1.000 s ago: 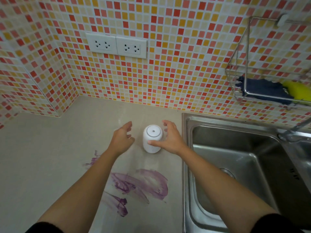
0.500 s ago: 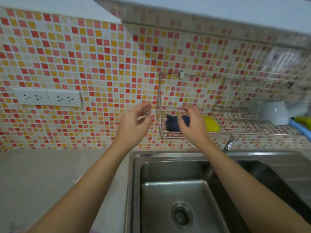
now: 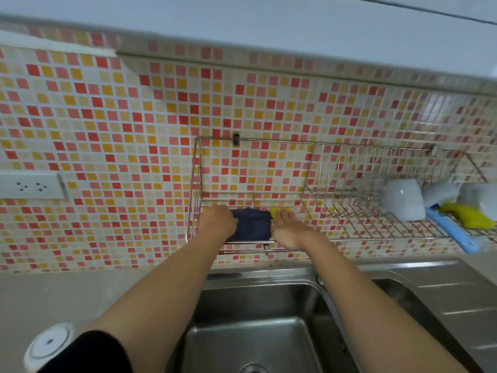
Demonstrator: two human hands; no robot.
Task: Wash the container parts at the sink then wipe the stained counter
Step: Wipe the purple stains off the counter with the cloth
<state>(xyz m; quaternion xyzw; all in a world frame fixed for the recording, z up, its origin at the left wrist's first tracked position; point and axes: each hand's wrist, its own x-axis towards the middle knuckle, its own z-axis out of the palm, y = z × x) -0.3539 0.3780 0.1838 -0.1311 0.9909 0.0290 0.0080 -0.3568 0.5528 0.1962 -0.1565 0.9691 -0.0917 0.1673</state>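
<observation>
In the wire rack [image 3: 197, 189], navy cloth [image 3: 252, 224], yellow sponge [image 3: 278, 211]

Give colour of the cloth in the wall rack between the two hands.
The cloth is dark navy blue, plain; head view shows it best.

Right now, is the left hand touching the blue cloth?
Cannot tell. Head view: left hand overlaps the blue cloth at its edge, fingertips hidden behind knuckles.

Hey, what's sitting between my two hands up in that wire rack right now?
A dark blue cloth lies in the wire rack between the left hand and the right hand, as the head view shows.
</observation>
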